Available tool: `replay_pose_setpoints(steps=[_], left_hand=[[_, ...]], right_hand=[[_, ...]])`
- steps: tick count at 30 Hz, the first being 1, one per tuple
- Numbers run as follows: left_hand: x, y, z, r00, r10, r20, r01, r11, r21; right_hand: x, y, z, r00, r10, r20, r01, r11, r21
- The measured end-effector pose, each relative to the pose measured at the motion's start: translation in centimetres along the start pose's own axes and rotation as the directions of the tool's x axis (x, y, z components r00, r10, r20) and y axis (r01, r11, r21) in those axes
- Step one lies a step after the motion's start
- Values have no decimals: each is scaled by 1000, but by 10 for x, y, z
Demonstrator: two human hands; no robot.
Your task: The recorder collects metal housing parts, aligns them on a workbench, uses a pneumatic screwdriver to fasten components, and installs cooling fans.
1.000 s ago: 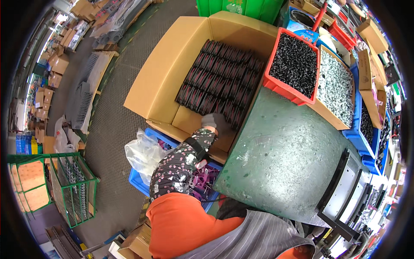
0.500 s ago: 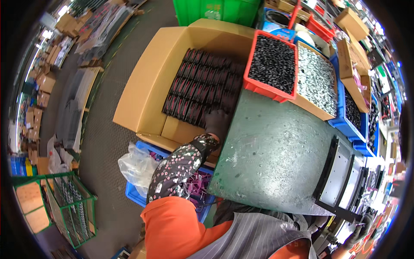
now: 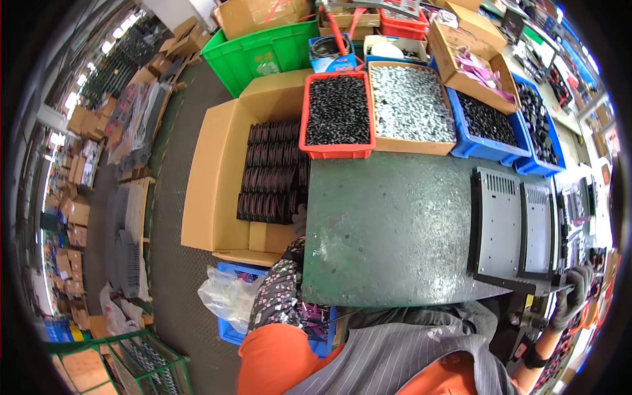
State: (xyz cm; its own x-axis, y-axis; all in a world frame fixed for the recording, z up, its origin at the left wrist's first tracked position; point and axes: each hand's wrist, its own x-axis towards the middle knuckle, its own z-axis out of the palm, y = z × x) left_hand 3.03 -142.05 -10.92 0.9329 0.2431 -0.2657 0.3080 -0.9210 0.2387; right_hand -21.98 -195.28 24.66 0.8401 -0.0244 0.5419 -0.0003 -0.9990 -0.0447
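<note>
My left hand (image 3: 300, 220), in a dark grey glove, is down inside a large open cardboard box (image 3: 214, 178). It is beside the near right end of stacked rows of flat black parts with reddish edges (image 3: 266, 207). The table edge hides most of this hand, so its fingers cannot be made out. At the far right, my right hand (image 3: 574, 296), in a grey glove, has its fingers curled at the near right corner of a black metal frame (image 3: 484, 230). The frame has two light panels with slots and lies on the right side of the green table (image 3: 388, 230).
Along the table's far edge stand a red bin of small black parts (image 3: 339, 150), a carton of silvery pieces (image 3: 411, 146) and blue bins (image 3: 490, 151). A green crate (image 3: 276, 56) is behind the box. Below it sits a blue bin (image 3: 230, 332) with a plastic bag (image 3: 227, 296).
The view has shifted, bringing more of the table's far side into sight. My left hand is now mostly behind the table edge. My right hand stays by the frame's corner.
</note>
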Motion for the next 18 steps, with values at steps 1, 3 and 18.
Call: replay_pose_setpoints(steps=[1, 3, 18], left_hand=[[-3, 0, 3, 1000, 12, 14, -12, 1000, -7], [-9, -2, 5, 998, 51, 21, -50, 999, -11], [-143, 79, -291, 931, 253, -262, -350, 422, -836]], right_hand=[[0, 0, 0, 1000, -4, 17, 4, 1000, -17], [2, 0, -1, 999, -33, 8, 33, 999, 5], [12, 2, -2, 968, -175, -180, 178, 984, 4]])
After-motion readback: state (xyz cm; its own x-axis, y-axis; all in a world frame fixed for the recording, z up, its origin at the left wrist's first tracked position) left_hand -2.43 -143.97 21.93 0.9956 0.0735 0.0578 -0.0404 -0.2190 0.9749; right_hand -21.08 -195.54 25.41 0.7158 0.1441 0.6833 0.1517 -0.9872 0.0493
